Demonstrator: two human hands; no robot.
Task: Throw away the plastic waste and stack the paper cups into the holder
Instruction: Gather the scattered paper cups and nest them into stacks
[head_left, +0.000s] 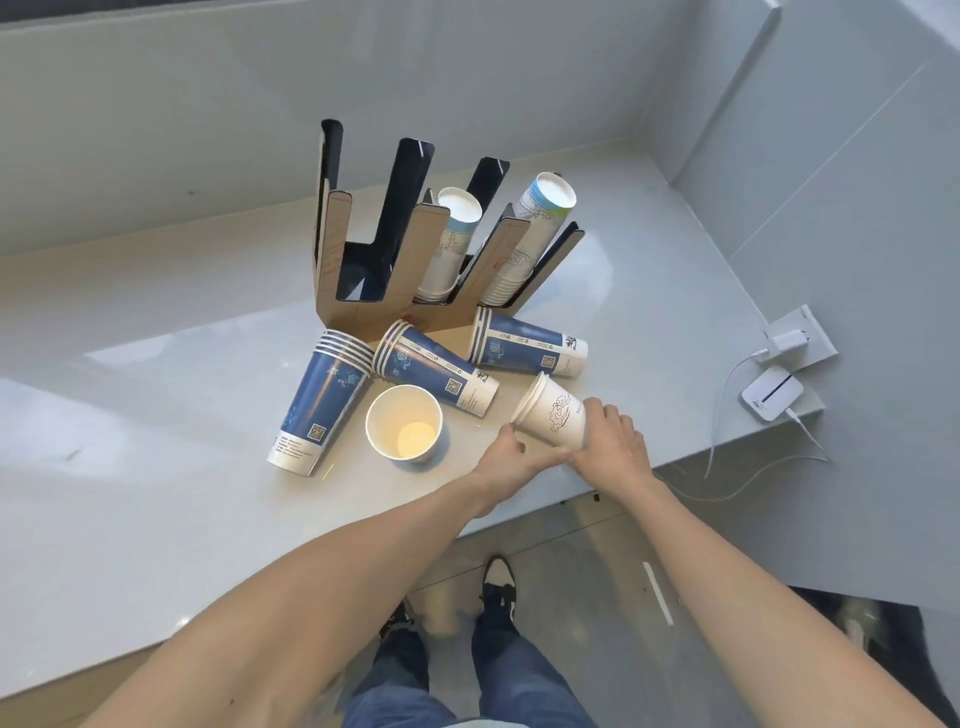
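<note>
A white paper cup stack (550, 413) with a line drawing lies on its side near the counter's right front edge. My right hand (615, 441) grips its base and my left hand (511, 452) holds it at the rim end. Three blue cup stacks lie on the counter: one at the left (319, 402), one in the middle (436, 371), one at the right (527, 345). A single cup (404, 428) stands upright with its mouth up. The cardboard holder (363, 306) behind them has two filled slots, the middle stack (449, 244) and the right stack (535, 234); its left slot is empty.
The grey counter (156, 426) ends in a corner just right of my hands. A white charger and small white device (771, 395) with cables sit on a lower ledge at the right. My shoes and the floor show below the edge. Grey walls close the back and right.
</note>
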